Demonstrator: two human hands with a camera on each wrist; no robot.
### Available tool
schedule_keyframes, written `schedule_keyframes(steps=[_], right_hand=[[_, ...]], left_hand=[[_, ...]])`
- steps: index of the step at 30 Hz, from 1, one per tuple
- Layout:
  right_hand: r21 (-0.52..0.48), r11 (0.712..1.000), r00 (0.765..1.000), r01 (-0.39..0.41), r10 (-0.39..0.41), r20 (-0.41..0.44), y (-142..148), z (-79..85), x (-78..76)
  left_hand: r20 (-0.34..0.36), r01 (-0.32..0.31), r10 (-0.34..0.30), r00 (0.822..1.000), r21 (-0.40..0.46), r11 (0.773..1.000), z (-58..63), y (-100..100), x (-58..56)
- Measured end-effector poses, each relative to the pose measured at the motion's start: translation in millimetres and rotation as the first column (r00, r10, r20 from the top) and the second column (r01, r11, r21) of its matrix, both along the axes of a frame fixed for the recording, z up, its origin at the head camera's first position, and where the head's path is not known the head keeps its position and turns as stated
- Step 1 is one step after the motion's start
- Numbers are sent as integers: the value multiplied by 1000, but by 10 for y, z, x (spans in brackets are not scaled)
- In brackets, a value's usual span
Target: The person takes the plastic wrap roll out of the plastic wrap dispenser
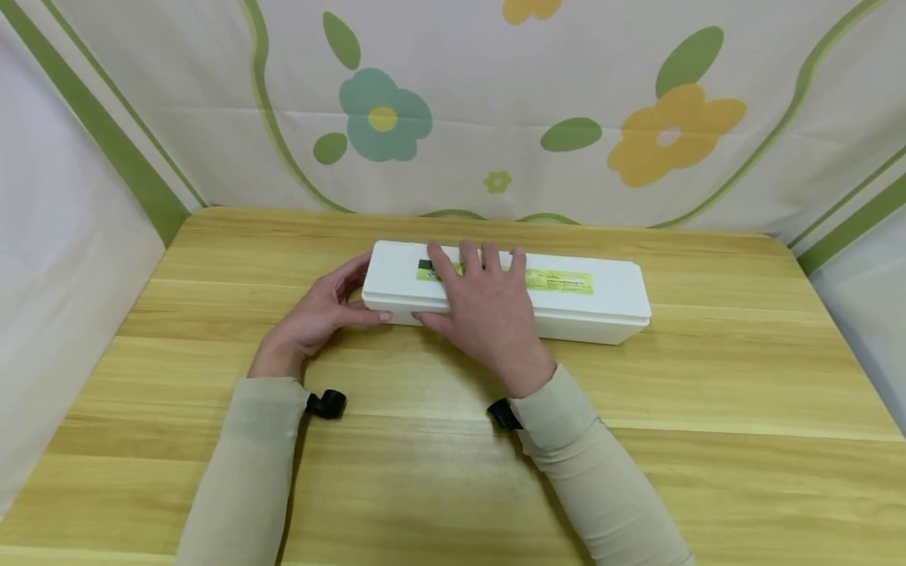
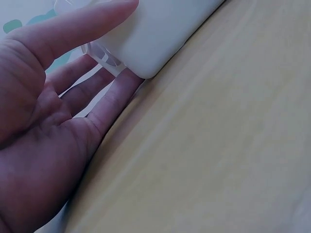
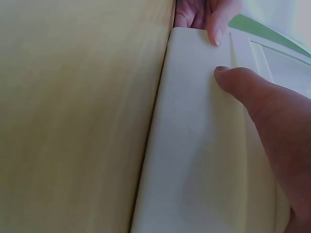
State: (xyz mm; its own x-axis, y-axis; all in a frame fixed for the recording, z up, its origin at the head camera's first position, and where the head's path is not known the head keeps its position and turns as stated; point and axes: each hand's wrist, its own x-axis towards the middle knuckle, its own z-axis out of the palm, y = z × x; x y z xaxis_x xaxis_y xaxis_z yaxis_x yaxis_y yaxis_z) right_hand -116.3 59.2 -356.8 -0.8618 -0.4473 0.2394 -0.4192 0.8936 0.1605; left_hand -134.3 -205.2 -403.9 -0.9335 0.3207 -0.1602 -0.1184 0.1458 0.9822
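Note:
A long white box (image 1: 594, 284) with a lidded top and a yellow-green label (image 1: 566, 281) lies crosswise on the wooden table. My left hand (image 1: 314, 314) grips its left end, thumb against the front side and the other fingers round the end. In the left wrist view the left hand's fingers (image 2: 109, 104) reach the box's lower corner, close to the tabletop. My right hand (image 1: 488, 310) spans the box from above, fingers spread over the lid toward the far edge, covering part of the label. Its thumb (image 3: 243, 82) presses on the front side in the right wrist view.
The wooden table (image 1: 425, 472) runs up to a white curtain (image 1: 467, 102) printed with flowers and green lines. Similar fabric hangs at the left and right sides. A small black camera mount (image 1: 327, 404) sits by the left cuff, another black mount (image 1: 504, 414) by the right.

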Motion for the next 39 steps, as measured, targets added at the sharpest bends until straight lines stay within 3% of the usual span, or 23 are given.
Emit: schedule_keyframes(steps=[17,27,39], right_hand=[[17,1000,998,11,-12,61,2,2,-4],[-46,999,999,-2,0,-48,-44,-32,10],[-29,999,994,-17,14,-106,-70,-56,-3]], left_hand=[[6,-3,3,1000,1,1000,-32,11,19],[-4,8,-8,1000,13,1000,-18,9,-13],[11,-28,28,1000,30,999,20,31,-21]])
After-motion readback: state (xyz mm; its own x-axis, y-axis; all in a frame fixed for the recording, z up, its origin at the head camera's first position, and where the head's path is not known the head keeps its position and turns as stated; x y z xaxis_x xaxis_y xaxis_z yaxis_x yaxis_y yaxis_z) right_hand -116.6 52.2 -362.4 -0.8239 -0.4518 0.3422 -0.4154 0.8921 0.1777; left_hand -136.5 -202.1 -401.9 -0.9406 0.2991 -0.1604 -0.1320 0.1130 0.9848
